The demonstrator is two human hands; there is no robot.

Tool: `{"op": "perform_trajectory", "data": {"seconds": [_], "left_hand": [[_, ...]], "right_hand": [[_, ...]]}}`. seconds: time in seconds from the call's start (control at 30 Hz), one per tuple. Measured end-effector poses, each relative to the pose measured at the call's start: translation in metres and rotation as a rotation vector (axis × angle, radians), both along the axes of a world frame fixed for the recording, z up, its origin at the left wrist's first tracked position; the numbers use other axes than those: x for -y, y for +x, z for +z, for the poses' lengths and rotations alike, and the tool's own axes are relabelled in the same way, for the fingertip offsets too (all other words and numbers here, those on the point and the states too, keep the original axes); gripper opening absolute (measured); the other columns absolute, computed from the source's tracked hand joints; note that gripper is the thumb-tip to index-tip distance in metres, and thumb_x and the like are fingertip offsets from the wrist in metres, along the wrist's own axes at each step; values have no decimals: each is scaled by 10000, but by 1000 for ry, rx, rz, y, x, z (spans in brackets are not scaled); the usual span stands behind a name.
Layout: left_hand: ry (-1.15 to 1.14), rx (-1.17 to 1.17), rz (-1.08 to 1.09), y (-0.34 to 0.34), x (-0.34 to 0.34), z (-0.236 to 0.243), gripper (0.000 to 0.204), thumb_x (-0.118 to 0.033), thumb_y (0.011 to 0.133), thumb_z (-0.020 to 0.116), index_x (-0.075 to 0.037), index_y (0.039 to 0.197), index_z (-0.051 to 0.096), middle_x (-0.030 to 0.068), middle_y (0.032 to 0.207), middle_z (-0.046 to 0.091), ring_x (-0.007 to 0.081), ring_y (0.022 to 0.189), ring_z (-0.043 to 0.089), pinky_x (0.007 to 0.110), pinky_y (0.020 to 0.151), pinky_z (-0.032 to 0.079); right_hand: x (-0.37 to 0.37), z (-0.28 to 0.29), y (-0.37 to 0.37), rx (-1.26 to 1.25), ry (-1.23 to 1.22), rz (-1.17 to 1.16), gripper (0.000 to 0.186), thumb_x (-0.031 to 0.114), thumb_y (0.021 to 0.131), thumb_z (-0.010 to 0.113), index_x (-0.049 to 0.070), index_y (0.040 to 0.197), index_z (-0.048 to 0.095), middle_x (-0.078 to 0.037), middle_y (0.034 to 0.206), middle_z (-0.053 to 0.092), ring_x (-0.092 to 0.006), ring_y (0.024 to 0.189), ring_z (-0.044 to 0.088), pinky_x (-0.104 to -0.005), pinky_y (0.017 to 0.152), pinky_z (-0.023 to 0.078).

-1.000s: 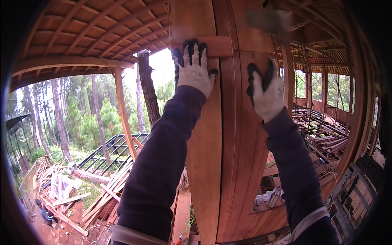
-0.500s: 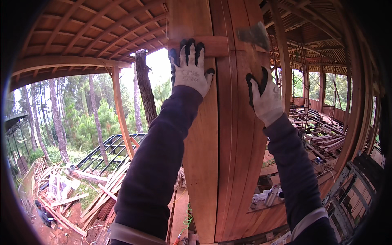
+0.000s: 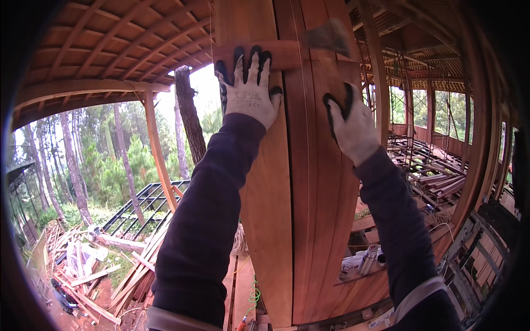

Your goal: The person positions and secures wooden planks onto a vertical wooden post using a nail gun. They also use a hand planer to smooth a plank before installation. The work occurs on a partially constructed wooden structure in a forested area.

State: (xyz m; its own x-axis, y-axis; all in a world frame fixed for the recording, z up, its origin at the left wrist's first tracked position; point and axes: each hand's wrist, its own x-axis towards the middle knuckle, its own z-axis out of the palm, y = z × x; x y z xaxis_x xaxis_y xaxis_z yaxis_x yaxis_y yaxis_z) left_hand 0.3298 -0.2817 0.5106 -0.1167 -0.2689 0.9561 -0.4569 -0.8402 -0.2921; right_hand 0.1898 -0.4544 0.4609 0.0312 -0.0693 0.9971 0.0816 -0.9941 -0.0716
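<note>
My left hand (image 3: 253, 91), in a white glove with black fingertips, lies flat with fingers spread. Its fingers rest against a short horizontal wooden strip (image 3: 284, 55) that crosses tall upright reddish boards (image 3: 268, 193). The palm sits on the leftmost board, just under the strip. To the right, my right hand (image 3: 352, 121), gloved alike, is wrapped round the wooden handle of what looks like a hatchet (image 3: 328, 37). Its dark, broad head is blurred and stands near the strip's right end. The handle partly blends with the boards behind it. A thin string (image 3: 305, 138) runs down the boards.
Lumber lies piled on the ground at lower left (image 3: 127, 276), near a person (image 3: 65, 298). A black metal frame (image 3: 149, 201) stands behind. At lower right are a metal flask (image 3: 368, 259) and a ladder-like frame (image 3: 469, 270). A green coiled cord (image 3: 254, 292) hangs below.
The whole view has shifted slightly, so the boards and both hands appear a little farther left and higher. The left hand keeps its place at the strip; the right hand still grips the hatchet.
</note>
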Motion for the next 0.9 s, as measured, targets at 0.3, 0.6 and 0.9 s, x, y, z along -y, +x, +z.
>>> {"op": "perform_trajectory", "data": {"seconds": [0.3, 0.6, 0.9], "left_hand": [[-6, -83, -17, -17, -3, 22, 727, -474, 932, 508, -117, 1529, 299, 101, 1577, 285, 347, 1471, 191, 635, 1168, 79], [-17, 144, -45, 3, 8, 50, 799, -457, 848, 668, -121, 1496, 344, 135, 1479, 380, 299, 1400, 321, 551, 1181, 150], [-31, 156, -13, 1, 10, 48, 799, -417, 831, 693, -148, 1499, 347, 113, 1459, 408, 289, 1387, 338, 521, 1174, 178]], "right_hand": [[4, -148, -64, -188, 201, 253, 526, 119, 937, 604, -31, 1398, 401, -330, 1223, 545, -446, 1050, 585, -477, 848, 487], [24, -104, -12, -64, 61, -88, 563, 222, 967, 559, -1, 1439, 349, -249, 1046, 610, -380, 880, 624, -420, 766, 496], [61, 7, -18, -255, -393, -394, 470, 268, 910, 597, 50, 1306, 469, -172, 1057, 632, -330, 815, 668, -424, 707, 543]]}}
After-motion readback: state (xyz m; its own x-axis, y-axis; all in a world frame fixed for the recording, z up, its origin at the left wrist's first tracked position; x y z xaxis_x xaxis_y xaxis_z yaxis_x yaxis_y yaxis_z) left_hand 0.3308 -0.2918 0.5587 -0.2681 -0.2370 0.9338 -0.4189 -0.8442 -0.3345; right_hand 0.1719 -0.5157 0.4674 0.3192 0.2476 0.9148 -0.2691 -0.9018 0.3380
